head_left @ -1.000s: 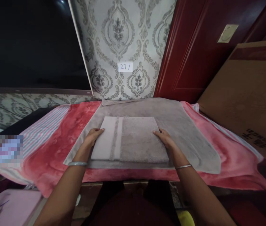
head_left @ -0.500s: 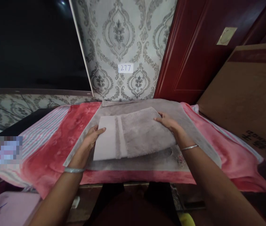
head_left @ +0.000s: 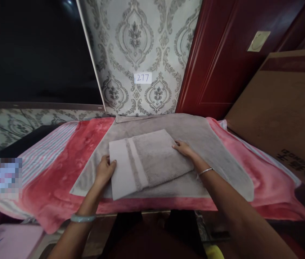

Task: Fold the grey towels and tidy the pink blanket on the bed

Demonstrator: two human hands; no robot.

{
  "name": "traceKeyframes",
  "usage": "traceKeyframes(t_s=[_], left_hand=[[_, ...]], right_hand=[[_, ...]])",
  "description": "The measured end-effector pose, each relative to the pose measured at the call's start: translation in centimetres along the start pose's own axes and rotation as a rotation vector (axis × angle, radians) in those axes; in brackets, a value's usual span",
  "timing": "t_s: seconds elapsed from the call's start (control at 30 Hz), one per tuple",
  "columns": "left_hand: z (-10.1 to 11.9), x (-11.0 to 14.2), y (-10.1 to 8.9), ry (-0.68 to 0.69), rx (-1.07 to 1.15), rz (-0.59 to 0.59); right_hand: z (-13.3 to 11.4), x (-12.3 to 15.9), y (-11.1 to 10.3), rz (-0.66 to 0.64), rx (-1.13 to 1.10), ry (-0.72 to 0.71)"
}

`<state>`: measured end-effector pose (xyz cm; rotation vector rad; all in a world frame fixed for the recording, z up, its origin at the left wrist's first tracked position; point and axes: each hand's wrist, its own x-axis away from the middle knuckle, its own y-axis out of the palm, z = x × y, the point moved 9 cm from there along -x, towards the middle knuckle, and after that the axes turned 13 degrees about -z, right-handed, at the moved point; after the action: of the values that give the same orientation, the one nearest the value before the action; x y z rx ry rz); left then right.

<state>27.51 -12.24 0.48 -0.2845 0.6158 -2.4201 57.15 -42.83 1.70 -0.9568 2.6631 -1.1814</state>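
Note:
A folded grey towel [head_left: 163,154] with a pale band at its left end lies low over, or on, a larger grey cloth [head_left: 209,151] spread in the middle. My left hand [head_left: 105,171] grips the towel's left edge, thumb on top and fingers partly hidden beside it. At the upper right edge, my right hand [head_left: 182,148] pinches the towel between thumb and fingers. The towel sits slightly turned, its lower left corner nearest me.
Under the grey cloth is a red-and-pink blanket [head_left: 60,162] with a striped part at left. A cardboard box [head_left: 282,108] stands at right, a dark screen [head_left: 33,54] at upper left. A paper marked 277 [head_left: 143,77] is on the wall; a pink lid-like object [head_left: 14,239] is at lower left.
Both hands have lowered the towel toward me and down against the grey cloth. It has turned a little, its left end coming nearer to me.

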Motion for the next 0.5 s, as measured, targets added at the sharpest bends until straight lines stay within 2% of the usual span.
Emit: traceKeyframes(t_s=[0.07, 0.1, 0.13, 0.2, 0.3, 0.37, 0.43, 0.5], left_hand=[[3.5, 1.2, 0.0, 0.141, -0.321, 0.126], [5.3, 1.9, 0.9, 0.227, -0.462, 0.136], [6.8, 2.5, 2.4, 0.305, -0.581, 0.117], [8.6, 3.4, 5.9, 0.398, -0.752, 0.011], [8.0, 3.5, 10.2, 0.368, -0.897, -0.167], [6.6, 3.3, 11.6, 0.32, -0.945, -0.257], [5.8, 3.1, 11.9, 0.306, -0.972, -0.278], [5.6, 3.1, 11.7, 0.314, -0.993, -0.265]], right_hand=[[-1.6, 0.9, -0.2, 0.054, 0.087, -0.034], [-3.0, 1.6, 0.3, 0.078, 0.158, -0.09], [-4.7, 2.5, 1.4, 0.089, 0.246, -0.169], [-7.9, 4.6, 5.3, 0.052, 0.442, -0.355], [-9.4, 6.8, 11.6, -0.111, 0.594, -0.453], [-8.7, 7.2, 13.5, -0.171, 0.629, -0.448], [-7.4, 6.6, 13.2, -0.182, 0.649, -0.434], [-5.4, 5.3, 11.2, -0.153, 0.667, -0.381]])
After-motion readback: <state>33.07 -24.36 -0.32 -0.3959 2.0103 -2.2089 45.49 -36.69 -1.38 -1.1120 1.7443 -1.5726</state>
